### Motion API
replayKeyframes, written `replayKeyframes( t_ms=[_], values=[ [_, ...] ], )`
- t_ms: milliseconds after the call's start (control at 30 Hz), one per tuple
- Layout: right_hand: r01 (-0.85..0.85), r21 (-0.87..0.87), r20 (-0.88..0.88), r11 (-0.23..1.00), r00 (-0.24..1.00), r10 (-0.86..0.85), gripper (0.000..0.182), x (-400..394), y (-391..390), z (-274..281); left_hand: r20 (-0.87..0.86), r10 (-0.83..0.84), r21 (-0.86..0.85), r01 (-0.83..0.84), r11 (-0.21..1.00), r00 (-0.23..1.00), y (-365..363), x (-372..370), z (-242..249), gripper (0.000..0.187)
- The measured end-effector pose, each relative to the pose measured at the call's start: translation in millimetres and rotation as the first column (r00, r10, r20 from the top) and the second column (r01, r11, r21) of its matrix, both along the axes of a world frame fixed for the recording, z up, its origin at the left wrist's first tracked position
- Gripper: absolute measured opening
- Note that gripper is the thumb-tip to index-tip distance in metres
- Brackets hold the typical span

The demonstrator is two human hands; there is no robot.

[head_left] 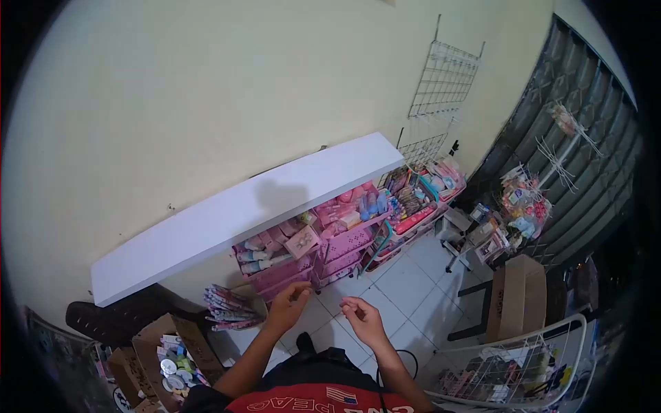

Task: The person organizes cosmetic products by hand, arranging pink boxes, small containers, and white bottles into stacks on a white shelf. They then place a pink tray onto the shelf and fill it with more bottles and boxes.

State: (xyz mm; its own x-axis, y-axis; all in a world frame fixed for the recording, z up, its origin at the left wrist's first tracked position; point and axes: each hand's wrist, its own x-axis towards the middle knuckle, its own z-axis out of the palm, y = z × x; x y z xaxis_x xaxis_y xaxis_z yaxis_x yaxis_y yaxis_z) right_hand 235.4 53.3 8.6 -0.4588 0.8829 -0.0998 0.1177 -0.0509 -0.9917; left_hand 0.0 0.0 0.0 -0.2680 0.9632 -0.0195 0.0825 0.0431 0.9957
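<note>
My left hand (288, 307) is raised in front of my body, its thumb and fingers apart in a loose curve with nothing visible between them. To its right, my right hand (363, 322) hangs over the tiled floor. Its fingers are bent in with the thumb close to them; whatever the tips may hold is too small to make out. The two hands do not touch. Just beyond them stands a pink tiered rack (342, 252) filled with small goods. A pink patterned box (301, 242) lies on the rack's upper level, nearest my left hand.
A long white shelf (241, 210) juts from the wall above the rack. Cardboard boxes stand left (180, 337) and right (518, 297). At lower right is a white wire basket (509, 365); wrapped bundles (231, 308) stand left of the rack. A folding metal gate (578, 76) closes the right side.
</note>
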Motion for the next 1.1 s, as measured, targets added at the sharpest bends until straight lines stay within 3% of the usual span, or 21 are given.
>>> replayKeyframes(
  t_ms=[67,100,300,400,600,667,800,867,900,967,1000,1100],
  values=[
    [0.013,-0.026,-0.018,1.0,1.0,-0.014,0.029,12.0,-14.1,11.2,0.037,0.057,0.0,-0.057,0.998,0.998,-18.3,18.4,4.1,0.028],
    [0.009,-0.034,-0.028,0.999,1.0,-0.01,0.029,-30.7,32.5,-1.0,0.026,0.061,-0.007,-0.061,0.998,0.998,25.5,-22.3,-3.3,0.028],
    [-0.047,-0.004,-0.093,0.999,0.995,0.046,0.028,-58.7,73.5,-13.2,-0.051,0.149,-0.043,-0.151,0.988,0.988,33.6,-48.9,-2.6,0.026],
    [-0.091,0.006,-0.076,0.996,0.993,0.091,0.028,-69.6,92.7,-12.7,-0.107,0.241,-0.037,-0.246,0.969,0.965,31.4,-54.3,-0.5,0.026],
    [-0.216,-0.023,-0.029,0.976,0.976,0.215,0.027,-84.4,130.8,-12.1,0.017,0.404,-0.015,-0.403,0.915,0.915,32.4,-54.1,-16.5,0.024],
    [-0.255,0.006,0.073,0.967,0.964,0.254,0.028,-90.2,145.5,-23.8,-0.071,0.446,0.032,-0.445,0.895,0.892,31.8,-55.2,-22.8,0.024],
    [-0.276,-0.023,0.115,0.961,0.954,0.276,0.029,-101.2,172.7,-51.3,-0.12,0.541,0.009,-0.544,0.839,0.832,23.9,-61.0,-44.3,0.025],
    [-0.22,0.132,0.162,0.966,0.967,0.198,0.029,-103.9,183.6,-69.1,-0.073,0.632,-0.018,-0.635,0.773,0.772,19.6,-66.2,-55.0,0.026],
    [-0.23,0.131,0.162,0.964,0.965,0.208,0.029,-105.6,185.2,-70.8,-0.073,0.639,-0.019,-0.642,0.766,0.765,18.7,-71.0,-59.1,0.026],
    [-0.176,0.173,0.274,0.969,0.954,0.124,0.036,-110.3,188.8,-74.9,-0.388,0.716,0.199,-0.706,0.68,0.58,17.1,-79.3,-68.2,0.028],
    [-0.188,0.172,0.274,0.967,0.952,0.136,0.036,-112.8,191.9,-81.5,-0.407,0.754,0.271,-0.72,0.639,0.516,20.3,-81.5,-66.5,0.028],
    [-0.205,0.217,0.387,0.954,0.916,0.109,0.04,-119.7,195.5,-96.2,-0.459,0.79,0.26,-0.789,0.556,0.406,23.8,-90.8,-72.4,0.03]
  ],
)
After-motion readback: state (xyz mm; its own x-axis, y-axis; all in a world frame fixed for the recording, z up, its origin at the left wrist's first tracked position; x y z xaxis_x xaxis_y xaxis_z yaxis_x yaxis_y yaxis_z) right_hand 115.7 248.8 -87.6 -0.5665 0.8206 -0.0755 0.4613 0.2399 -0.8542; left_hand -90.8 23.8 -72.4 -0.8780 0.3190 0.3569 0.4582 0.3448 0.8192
